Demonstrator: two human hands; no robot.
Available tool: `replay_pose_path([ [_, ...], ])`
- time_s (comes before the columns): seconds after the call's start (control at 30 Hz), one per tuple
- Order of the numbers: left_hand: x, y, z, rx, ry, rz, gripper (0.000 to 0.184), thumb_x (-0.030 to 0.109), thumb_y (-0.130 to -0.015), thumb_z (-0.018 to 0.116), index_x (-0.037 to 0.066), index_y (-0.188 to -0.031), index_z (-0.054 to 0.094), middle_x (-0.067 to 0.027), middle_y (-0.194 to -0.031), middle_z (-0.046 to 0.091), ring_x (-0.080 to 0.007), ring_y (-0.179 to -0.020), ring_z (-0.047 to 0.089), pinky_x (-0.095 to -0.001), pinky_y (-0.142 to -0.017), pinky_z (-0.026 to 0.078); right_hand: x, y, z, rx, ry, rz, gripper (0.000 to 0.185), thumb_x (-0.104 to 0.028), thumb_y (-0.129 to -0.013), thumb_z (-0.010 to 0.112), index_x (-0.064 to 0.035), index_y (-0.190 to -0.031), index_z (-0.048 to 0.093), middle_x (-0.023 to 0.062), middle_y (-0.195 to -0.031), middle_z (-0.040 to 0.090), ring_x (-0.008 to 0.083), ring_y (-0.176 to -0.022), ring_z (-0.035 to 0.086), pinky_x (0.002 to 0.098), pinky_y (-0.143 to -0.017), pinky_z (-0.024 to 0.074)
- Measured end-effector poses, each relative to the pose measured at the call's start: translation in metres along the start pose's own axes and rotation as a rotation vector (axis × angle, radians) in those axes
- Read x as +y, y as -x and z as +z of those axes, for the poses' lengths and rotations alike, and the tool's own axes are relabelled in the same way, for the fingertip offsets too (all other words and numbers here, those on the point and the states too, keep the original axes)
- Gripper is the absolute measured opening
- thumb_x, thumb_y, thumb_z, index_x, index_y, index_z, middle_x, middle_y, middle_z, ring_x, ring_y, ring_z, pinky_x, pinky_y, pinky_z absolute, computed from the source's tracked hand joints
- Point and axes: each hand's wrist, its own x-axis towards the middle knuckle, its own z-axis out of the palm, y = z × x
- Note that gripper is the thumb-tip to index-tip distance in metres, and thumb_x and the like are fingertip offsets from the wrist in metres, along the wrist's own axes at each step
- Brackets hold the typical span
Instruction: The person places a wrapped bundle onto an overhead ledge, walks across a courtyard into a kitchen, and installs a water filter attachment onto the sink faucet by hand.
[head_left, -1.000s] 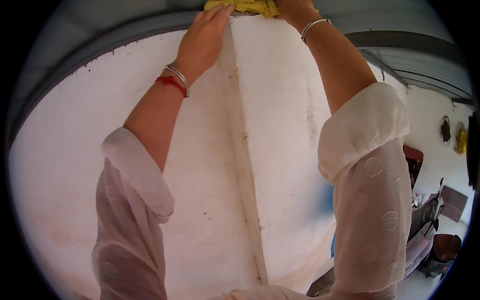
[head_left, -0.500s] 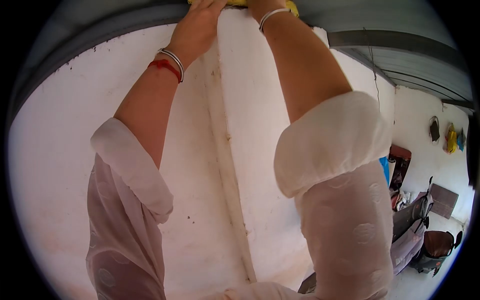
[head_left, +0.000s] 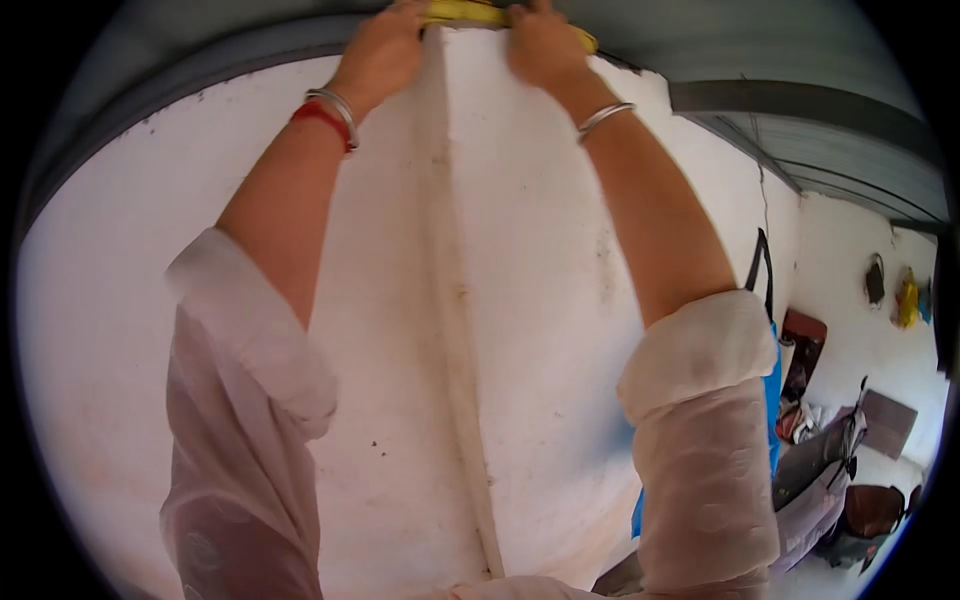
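Both my arms reach up to where the white wall meets the grey roof. My left hand (head_left: pixel 385 52) is closed on the left part of a yellow strip (head_left: pixel 466 12), which looks like folded cloth. My right hand (head_left: pixel 545 48) grips the same strip farther right, and a bit of yellow sticks out past it. The strip lies along the top edge of the wall, under the roof sheet. My fingertips are partly hidden by the strip and the frame's top edge.
A pipe-like ridge (head_left: pixel 462 350) runs down the white wall (head_left: pixel 560 250). A grey roof beam (head_left: pixel 800 105) crosses at upper right. A blue bag (head_left: pixel 773 400) hangs beside my right sleeve. Farther right stand a parked scooter (head_left: pixel 825 460) and a brown-seated vehicle (head_left: pixel 873 510).
My right hand has shifted right and lower in view, widening the gap between my hands. More of the yellow strip shows between them, and more of the blue bag is visible.
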Motion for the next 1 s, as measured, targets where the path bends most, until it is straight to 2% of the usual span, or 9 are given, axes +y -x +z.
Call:
replay_pose_path([
  [0.3,0.007,0.012,0.008,0.080,0.280,-0.093,0.042,0.018,-0.102,0.036,0.003,-0.142,0.040,-0.0143,-0.152,0.033,-0.0204,-0.136,0.038,-0.0291,-0.107,0.036,0.001,-0.040,0.005,0.024,-0.045,0.008,0.042,-0.022,-0.085,0.056,-0.0159,-0.127,0.059,0.0131,-0.119,0.063,0.0321,-0.112,0.058,0.0382,-0.094,0.0463],
  [0.4,0.012,0.034,-0.003,0.419,0.236,-0.062,0.042,0.020,-0.103,0.035,0.004,-0.140,0.043,-0.0190,-0.140,0.047,-0.0282,-0.134,0.041,-0.0339,-0.106,0.038,0.010,-0.038,0.002,-0.059,0.043,-0.029,0.044,-0.019,-0.085,0.054,-0.0182,-0.129,0.058,0.0134,-0.124,0.061,0.0325,-0.116,0.055,0.0397,-0.100,0.0439],
  [0.47,0.059,0.062,-0.043,0.350,0.696,-0.132,0.041,0.021,-0.104,0.033,0.003,-0.139,0.044,-0.0197,-0.131,0.054,-0.0237,-0.124,0.052,-0.0334,-0.101,0.043,-0.009,-0.012,-0.016,-0.138,-0.008,0.087,0.044,-0.014,-0.085,0.049,-0.0161,-0.128,0.059,0.0126,-0.128,0.058,0.0319,-0.125,0.047,0.0398,-0.104,0.0402],
  [0.53,0.104,0.101,-0.084,0.162,0.609,-0.176,0.040,0.019,-0.104,0.031,0.003,-0.137,0.047,-0.0174,-0.117,0.061,-0.0205,-0.106,0.061,-0.0321,-0.094,0.047,-0.028,0.012,-0.029,-0.125,0.043,0.142,0.046,-0.010,-0.085,0.046,-0.0149,-0.129,0.058,0.0119,-0.132,0.055,0.0314,-0.131,0.041,0.0403,-0.107,0.0373],
  [0.6,0.145,0.147,-0.117,-0.022,0.508,-0.100,0.040,0.020,-0.104,0.032,0.000,-0.136,0.047,-0.0119,-0.102,0.065,-0.0172,-0.093,0.063,-0.0313,-0.089,0.050,-0.047,0.027,-0.035,-0.042,0.215,0.129,0.048,-0.010,-0.084,0.047,-0.0147,-0.131,0.056,0.0111,-0.136,0.052,0.0311,-0.135,0.036,0.0413,-0.109,0.0350],
  [0.7,0.162,0.206,-0.145,-0.266,0.456,-0.199,0.038,0.014,-0.103,0.031,0.002,-0.134,0.048,-0.0140,-0.092,0.066,-0.0179,-0.080,0.064,-0.0315,-0.076,0.053,-0.065,0.042,-0.013,0.316,0.029,0.006,0.054,-0.008,-0.082,0.047,-0.0162,-0.135,0.051,0.0108,-0.141,0.048,0.0309,-0.132,0.040,0.0393,-0.111,0.0316],
  [0.8,0.161,0.240,-0.158,-0.422,0.404,-0.254,0.035,0.013,-0.103,0.032,0.003,-0.132,0.049,-0.0142,-0.086,0.066,-0.0201,-0.075,0.065,-0.0315,-0.071,0.053,-0.089,0.039,-0.017,0.310,-0.120,-0.339,0.058,-0.008,-0.081,0.049,-0.0167,-0.139,0.046,0.0105,-0.143,0.044,0.0310,-0.131,0.041,0.0422,-0.109,0.0340],
  [0.9,0.158,0.259,-0.168,-0.452,0.386,-0.312,0.033,0.012,-0.102,0.033,0.003,-0.129,0.050,-0.0132,-0.083,0.067,-0.0210,-0.071,0.066,-0.0314,-0.069,0.053,-0.119,0.033,-0.032,0.038,-0.046,-0.124,0.054,-0.015,-0.082,0.051,-0.0164,-0.136,0.049,0.0106,-0.138,0.050,0.0321,-0.126,0.047,0.0413,-0.105,0.0394],
  [1.0,0.149,0.277,-0.178,-0.441,0.365,-0.376,0.033,0.012,-0.102,0.033,0.003,-0.129,0.050,-0.0132,-0.082,0.067,-0.0205,-0.069,0.066,-0.0316,-0.069,0.053,-0.132,0.026,-0.044,-0.047,-0.043,-0.048,0.048,-0.030,-0.086,0.052,-0.0159,-0.132,0.054,0.0110,-0.129,0.058,0.0326,-0.118,0.055,0.0458,-0.101,0.0433],
])
